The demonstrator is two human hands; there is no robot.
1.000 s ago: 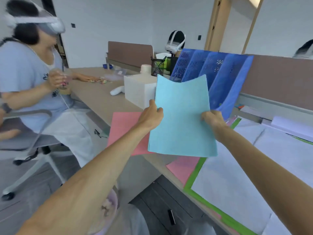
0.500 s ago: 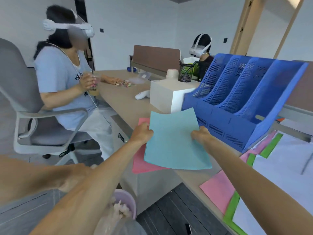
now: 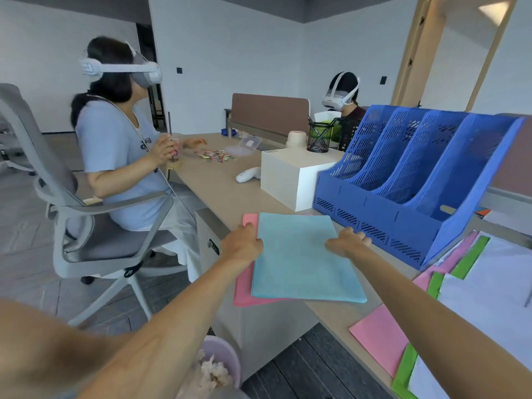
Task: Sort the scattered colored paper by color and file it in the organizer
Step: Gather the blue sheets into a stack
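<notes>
My left hand point(image 3: 243, 246) grips the left edge of the blue paper point(image 3: 299, 260) and my right hand point(image 3: 347, 243) grips its right edge, fingers curled over the border on both sides. The blue paper lies between my hands, flat on the pink paper point(image 3: 243, 286), which rests on the tabletop point(image 3: 224, 191) and juts past its near edge below my left hand. The organizer point(image 3: 403, 203) stands just beyond my right hand, slots open and seemingly unfilled. A loose pink sheet point(image 3: 380, 338) and green sheets point(image 3: 469, 262) lie on the tabletop out to the right of my right hand. I judge the blue paper light, thin and floppy, likely to sag or slide off the smooth pink paper. Holding both side edges near the middle should keep it taut enough for a slot.
</notes>
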